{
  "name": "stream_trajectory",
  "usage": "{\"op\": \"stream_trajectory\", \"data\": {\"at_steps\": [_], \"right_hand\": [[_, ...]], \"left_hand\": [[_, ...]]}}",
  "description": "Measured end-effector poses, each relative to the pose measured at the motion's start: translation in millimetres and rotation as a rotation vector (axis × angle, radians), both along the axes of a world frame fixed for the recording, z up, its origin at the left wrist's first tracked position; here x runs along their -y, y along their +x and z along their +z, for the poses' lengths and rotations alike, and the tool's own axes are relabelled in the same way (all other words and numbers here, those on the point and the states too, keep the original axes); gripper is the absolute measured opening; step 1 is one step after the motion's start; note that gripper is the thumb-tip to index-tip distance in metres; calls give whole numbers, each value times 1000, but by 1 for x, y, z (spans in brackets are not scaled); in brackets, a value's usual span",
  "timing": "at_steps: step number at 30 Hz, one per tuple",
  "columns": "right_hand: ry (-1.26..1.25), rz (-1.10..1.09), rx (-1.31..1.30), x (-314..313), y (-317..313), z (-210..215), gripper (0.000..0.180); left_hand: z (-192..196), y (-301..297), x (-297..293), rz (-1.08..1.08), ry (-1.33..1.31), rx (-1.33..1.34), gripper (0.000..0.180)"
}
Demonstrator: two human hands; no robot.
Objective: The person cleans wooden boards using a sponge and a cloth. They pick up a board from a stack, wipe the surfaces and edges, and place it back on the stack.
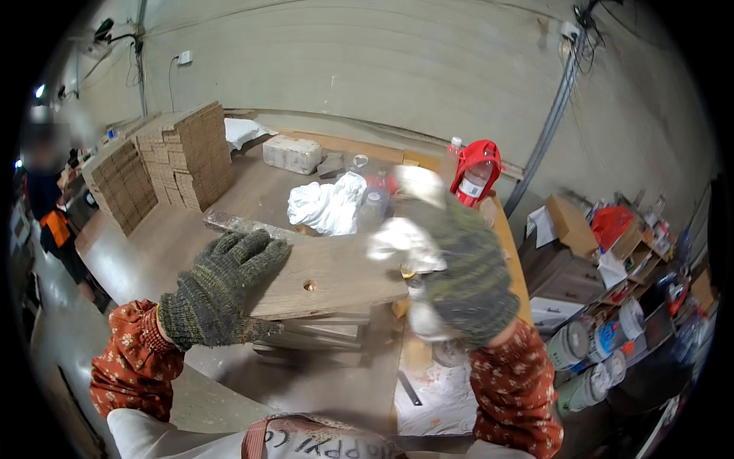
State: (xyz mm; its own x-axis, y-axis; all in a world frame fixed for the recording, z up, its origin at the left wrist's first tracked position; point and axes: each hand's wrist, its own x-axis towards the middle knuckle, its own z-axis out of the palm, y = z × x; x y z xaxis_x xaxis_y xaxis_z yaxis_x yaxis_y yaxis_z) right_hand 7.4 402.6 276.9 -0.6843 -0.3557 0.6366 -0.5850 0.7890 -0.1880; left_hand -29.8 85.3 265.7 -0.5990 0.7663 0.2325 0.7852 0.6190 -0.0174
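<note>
A flat wooden board point(344, 268) with a small round hole lies level in front of me, above several stacked pieces point(313, 344). My left hand point(225, 287), in a dark grey-green knitted glove, holds its left end, the fingers along the top and the thumb by the near edge. At the board's right end my right hand point(466, 275), gloved the same way and smeared by motion, is closed on a white cloth point(409, 243). The cloth touches or nearly touches the board; its exact contact is blurred.
Tall stacks of brown panels point(187, 157) stand at the back left. Behind the board are a crumpled white cloth point(329, 203), a pale block point(292, 154) and a bottle with a red cover point(475, 172). Buckets point(569, 344) stand at right; a person point(47, 199) is at far left.
</note>
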Motion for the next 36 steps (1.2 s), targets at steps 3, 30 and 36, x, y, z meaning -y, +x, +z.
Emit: {"op": "stream_trajectory", "data": {"at_steps": [3,30,36], "right_hand": [[187,143,-111,38,-20,-12,52],[-414,45,180,-30,11,-54,50],[-416,57,-31,3,21,-6,47]], "left_hand": [[0,-1,9,-84,34,12,99],[-12,12,-13,-430,162,-533,34],[-26,39,-1,115,-36,-538,54]]}}
